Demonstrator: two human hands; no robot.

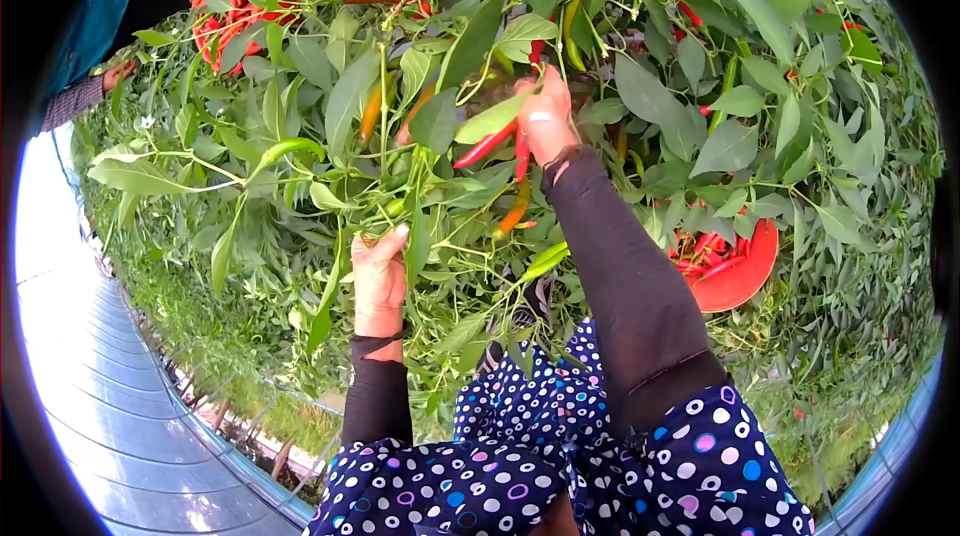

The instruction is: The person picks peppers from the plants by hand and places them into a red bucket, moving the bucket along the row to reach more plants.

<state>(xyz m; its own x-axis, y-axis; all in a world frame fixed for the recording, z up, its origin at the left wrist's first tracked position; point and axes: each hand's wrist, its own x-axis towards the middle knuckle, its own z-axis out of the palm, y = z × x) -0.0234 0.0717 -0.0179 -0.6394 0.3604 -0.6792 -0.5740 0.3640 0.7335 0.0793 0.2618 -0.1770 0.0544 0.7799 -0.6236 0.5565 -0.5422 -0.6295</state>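
My right hand [547, 121] is deep among the leaves of the pepper plants, its fingers closed round red chili peppers [487, 146] that hang out below the palm. Leaves partly cover its fingertips. Lower and to the left, my left hand [380, 271] has thumb and fingers pinched together at a green pepper branch [420, 186]. Close to the hands hang an orange chili pepper [371, 112], an orange-green one [514, 208] and green ones [545, 262].
A red bowl [735, 281] with picked red chilies sits among the plants at right. A red net container [225, 11] full of red chilies stands at upper left. Beside it, another person's hand [118, 74] reaches into the leaves. Pale sheeting [130, 406] runs along the left.
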